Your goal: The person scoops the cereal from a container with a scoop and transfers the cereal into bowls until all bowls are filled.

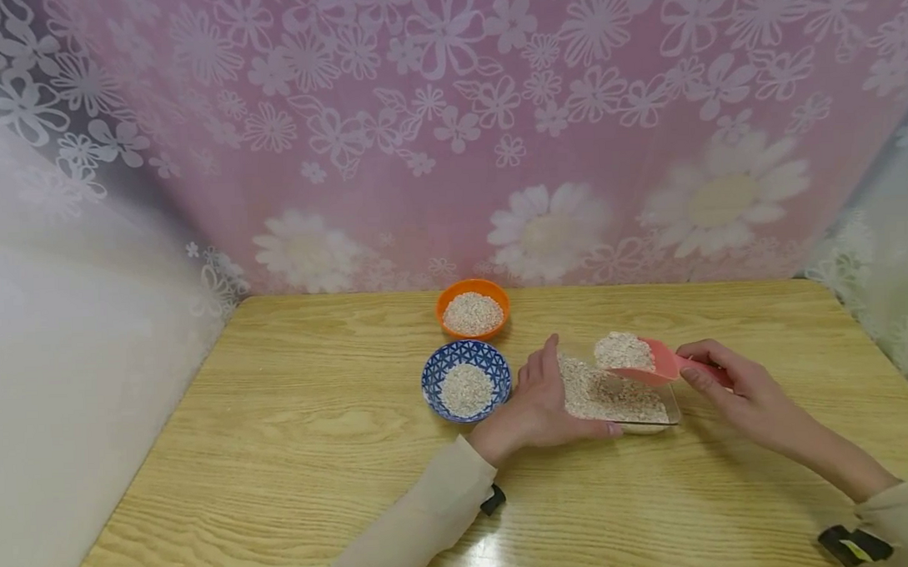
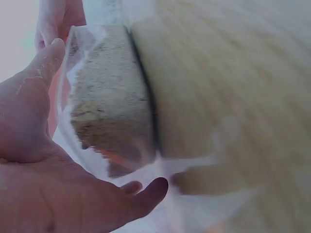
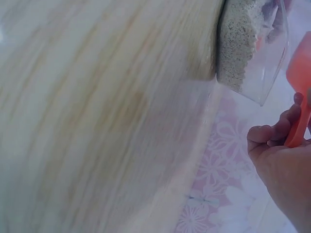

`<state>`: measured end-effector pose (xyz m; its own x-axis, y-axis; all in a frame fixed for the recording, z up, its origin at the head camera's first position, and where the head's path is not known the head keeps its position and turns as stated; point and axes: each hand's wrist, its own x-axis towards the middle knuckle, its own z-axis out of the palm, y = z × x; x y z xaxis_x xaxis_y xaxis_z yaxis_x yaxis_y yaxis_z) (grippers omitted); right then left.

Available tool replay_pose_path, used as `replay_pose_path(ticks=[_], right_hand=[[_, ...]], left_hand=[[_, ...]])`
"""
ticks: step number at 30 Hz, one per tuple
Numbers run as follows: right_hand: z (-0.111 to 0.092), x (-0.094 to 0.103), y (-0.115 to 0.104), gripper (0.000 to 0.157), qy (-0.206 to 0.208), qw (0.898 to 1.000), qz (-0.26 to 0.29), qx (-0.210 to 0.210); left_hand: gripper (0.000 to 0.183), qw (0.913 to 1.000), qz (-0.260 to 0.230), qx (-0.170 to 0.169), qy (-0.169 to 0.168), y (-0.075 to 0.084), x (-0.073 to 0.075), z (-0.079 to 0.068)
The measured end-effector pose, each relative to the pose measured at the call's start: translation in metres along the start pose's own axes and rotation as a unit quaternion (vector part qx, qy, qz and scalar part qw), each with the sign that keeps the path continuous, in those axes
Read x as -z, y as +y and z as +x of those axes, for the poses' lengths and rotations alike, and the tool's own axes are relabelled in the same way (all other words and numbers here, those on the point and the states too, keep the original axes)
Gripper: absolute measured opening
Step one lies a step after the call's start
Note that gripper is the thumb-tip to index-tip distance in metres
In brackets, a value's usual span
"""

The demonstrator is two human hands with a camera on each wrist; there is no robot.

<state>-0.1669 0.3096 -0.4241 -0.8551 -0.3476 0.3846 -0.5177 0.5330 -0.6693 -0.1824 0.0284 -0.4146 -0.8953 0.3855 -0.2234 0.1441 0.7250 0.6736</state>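
A clear rectangular container (image 1: 657,422) with rolled oats stands on the table, right of the bowls. My left hand (image 1: 537,406) lies against its left end, fingers spread and thumb stretched along the near wall. Just over the container, my right hand (image 1: 739,390) grips the handle of a pink-orange scoop (image 1: 663,360), heaped with oats. In the right wrist view, fingers (image 3: 286,121) wrap that handle. A blue-and-white patterned bowl (image 1: 434,368) with some oats sits left of my left hand. Behind it, an orange bowl (image 1: 505,302) holds more oats.
The wooden table (image 1: 294,431) ends at a pink flowered curtain (image 1: 390,177) along its back edge. Pale curtain also hangs at both sides. The two bowls stand close together, one behind the other.
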Motion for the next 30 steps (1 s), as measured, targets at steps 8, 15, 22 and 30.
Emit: replay_pose_path(ticks=[8, 15, 22, 30], right_hand=[[-0.001, 0.001, -0.002, 0.025, 0.019, 1.000, 0.020, 0.001], [0.001, 0.001, -0.006, 0.026, 0.020, 0.999, 0.030, -0.006], [0.008, -0.002, -0.013, 0.026, 0.029, 0.999, 0.021, -0.003], [0.017, -0.010, -0.022, 0.026, 0.030, 0.999, 0.016, 0.005]], left_hand=[[0.109, 0.9952, 0.022, -0.083, 0.047, 0.009, 0.026, -0.015], [0.088, 0.9909, 0.004, -0.104, 0.085, -0.013, 0.055, -0.025], [0.085, 0.9848, 0.015, -0.119, 0.125, -0.051, 0.073, -0.038], [0.095, 0.9902, 0.008, -0.093, 0.104, -0.088, 0.090, -0.050]])
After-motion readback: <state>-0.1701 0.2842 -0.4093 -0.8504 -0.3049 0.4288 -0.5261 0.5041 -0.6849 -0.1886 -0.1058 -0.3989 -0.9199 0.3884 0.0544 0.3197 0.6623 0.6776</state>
